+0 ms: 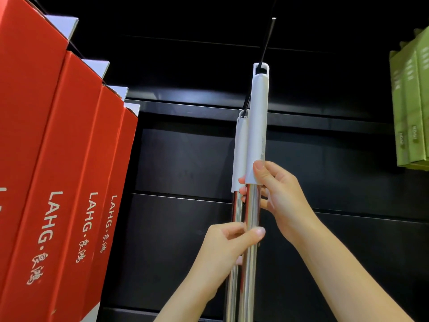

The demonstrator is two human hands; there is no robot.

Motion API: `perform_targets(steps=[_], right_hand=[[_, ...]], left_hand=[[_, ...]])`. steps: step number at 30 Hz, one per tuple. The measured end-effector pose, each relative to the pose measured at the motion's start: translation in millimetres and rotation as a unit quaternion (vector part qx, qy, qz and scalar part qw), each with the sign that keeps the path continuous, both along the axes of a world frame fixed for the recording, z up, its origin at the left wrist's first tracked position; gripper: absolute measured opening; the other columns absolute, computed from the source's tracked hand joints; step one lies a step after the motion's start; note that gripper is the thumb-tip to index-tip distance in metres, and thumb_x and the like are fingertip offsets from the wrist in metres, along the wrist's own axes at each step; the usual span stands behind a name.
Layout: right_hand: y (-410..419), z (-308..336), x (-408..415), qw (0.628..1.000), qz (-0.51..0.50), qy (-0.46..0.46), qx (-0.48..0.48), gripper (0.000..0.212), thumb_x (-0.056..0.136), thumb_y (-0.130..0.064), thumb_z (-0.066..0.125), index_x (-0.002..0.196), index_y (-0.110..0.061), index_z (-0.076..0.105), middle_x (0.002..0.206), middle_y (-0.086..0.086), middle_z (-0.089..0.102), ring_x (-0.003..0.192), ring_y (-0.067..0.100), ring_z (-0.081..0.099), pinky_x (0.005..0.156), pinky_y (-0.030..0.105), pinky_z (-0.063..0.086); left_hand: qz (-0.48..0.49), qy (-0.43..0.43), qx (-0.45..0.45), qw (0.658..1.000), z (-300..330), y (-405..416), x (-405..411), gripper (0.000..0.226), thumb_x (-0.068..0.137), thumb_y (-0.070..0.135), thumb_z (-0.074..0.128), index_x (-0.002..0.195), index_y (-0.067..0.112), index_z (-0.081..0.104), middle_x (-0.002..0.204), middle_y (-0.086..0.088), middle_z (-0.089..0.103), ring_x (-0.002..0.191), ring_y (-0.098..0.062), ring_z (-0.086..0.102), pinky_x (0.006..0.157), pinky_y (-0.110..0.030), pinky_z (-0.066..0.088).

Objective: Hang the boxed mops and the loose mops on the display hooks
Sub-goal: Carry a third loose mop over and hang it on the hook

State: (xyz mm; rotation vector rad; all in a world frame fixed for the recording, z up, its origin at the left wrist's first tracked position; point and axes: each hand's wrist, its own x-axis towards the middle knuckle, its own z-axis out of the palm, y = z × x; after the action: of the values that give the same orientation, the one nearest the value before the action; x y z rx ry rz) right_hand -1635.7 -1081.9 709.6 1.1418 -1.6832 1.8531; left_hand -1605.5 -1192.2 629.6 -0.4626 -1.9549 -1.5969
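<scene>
Front loose mop (256,140) on hook (267,40), both hands' fingers (243,182) curled round its shaft.

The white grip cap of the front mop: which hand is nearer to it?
Right. The right hand pinches the bottom of the white grip cap; the left hand holds the steel pole farther below it.

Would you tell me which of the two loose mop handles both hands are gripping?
The nearer mop handle, whose white cap sits higher on the hook; the left hand and right hand hold it.
</scene>
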Motion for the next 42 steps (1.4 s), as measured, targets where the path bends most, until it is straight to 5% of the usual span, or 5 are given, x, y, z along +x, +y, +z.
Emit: perform_targets(steps=[7,12,20,37,42], right_hand=[[-9.9,-1.3,-25.8,1.000,-0.015,-0.016,-0.001,0.028,0.094,-0.037,0.048,0.116,-0.021,0.055,0.098,0.003,0.071,0.078,0.014,0.072,0.059,0.019,0.056],[-17.7,-2.1,-45.0,0.999,-0.034,-0.023,0.003,0.017,0.095,-0.038,0.047,0.108,-0.028,0.054,0.098,-0.002,0.069,0.073,0.003,0.071,0.054,0.015,0.053],[-31.5,-3.6,-74.5,0.998,-0.048,-0.036,-0.005,0.021,0.095,-0.036,0.048,0.109,-0.024,0.057,0.093,-0.004,0.068,0.066,-0.001,0.069,0.048,0.009,0.049],[-42.8,-5.4,-97.8,0.997,-0.066,-0.040,-0.013,0.030,0.094,-0.035,0.051,0.119,-0.020,0.054,0.103,0.005,0.068,0.079,0.017,0.070,0.069,0.025,0.059],[-40.8,-4.8,-91.0,0.996,-0.077,-0.045,0.013,0.033,0.094,-0.035,0.052,0.124,-0.021,0.051,0.104,0.001,0.067,0.087,0.016,0.068,0.070,0.025,0.056]], left_hand=[[0.012,0.018,-0.033,0.999,-13.7,-8.9,-22.0,0.019,0.080,0.032,0.069,0.091,0.016,0.068,0.081,0.001,0.066,0.081,-0.007,0.064,0.069,-0.015,0.048],[0.032,0.023,-0.013,0.999,-17.7,-13.5,-41.9,0.025,0.080,0.030,0.070,0.098,0.012,0.067,0.097,-0.010,0.067,0.092,-0.016,0.064,0.071,-0.015,0.053],[0.024,0.014,0.012,1.000,-20.6,-17.9,-64.8,0.012,0.083,0.027,0.069,0.086,0.038,0.065,0.093,0.009,0.071,0.088,0.008,0.063,0.068,-0.010,0.045],[0.027,0.019,0.013,0.999,-28.1,-26.1,-82.8,0.011,0.086,0.029,0.064,0.087,0.039,0.064,0.094,0.010,0.069,0.087,0.012,0.062,0.064,-0.006,0.044],[0.030,0.002,0.029,0.999,-34.0,-27.6,-80.7,0.037,0.085,0.025,0.067,0.120,0.032,0.059,0.096,0.021,0.065,0.083,0.015,0.062,0.065,-0.004,0.046]])
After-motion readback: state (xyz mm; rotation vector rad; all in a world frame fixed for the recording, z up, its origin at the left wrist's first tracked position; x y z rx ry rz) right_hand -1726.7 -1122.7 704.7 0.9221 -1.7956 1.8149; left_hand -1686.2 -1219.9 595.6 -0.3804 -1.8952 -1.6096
